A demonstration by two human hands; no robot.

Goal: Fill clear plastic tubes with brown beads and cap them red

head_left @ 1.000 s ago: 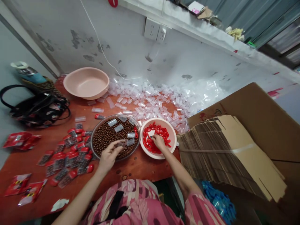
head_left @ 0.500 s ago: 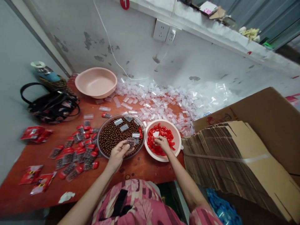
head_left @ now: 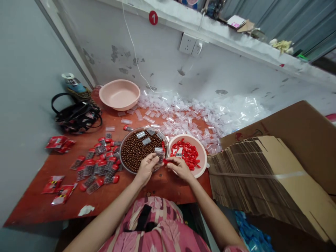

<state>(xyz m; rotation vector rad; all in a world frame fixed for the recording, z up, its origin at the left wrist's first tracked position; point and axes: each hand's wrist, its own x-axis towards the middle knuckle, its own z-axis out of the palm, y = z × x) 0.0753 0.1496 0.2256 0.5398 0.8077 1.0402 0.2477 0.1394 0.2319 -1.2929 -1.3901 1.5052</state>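
Head view, one bench. Left hand: fingers pinched round one small clear tube filled with brown beads, held over the near rim of the bead dish so spills would fall back in. Right hand: thumb and forefinger closed on one red cap, brought up to the tube's open end; both hands meet between the two dishes, close to both supplies.

One glass dish of brown beads, too many to count, with about five tubes lying on top. One white bowl just right of it, touching or nearly so, holding roughly two dozen red caps. Capped, filled tubes: a loose heap of some twenty, left of the dish, within the left hand's reach. Empty clear tubes: a drift against the wall, uncountable. One pink basin, far left. Red packets: about five, in two clusters. One black bag. One stack of flattened cartons, right.
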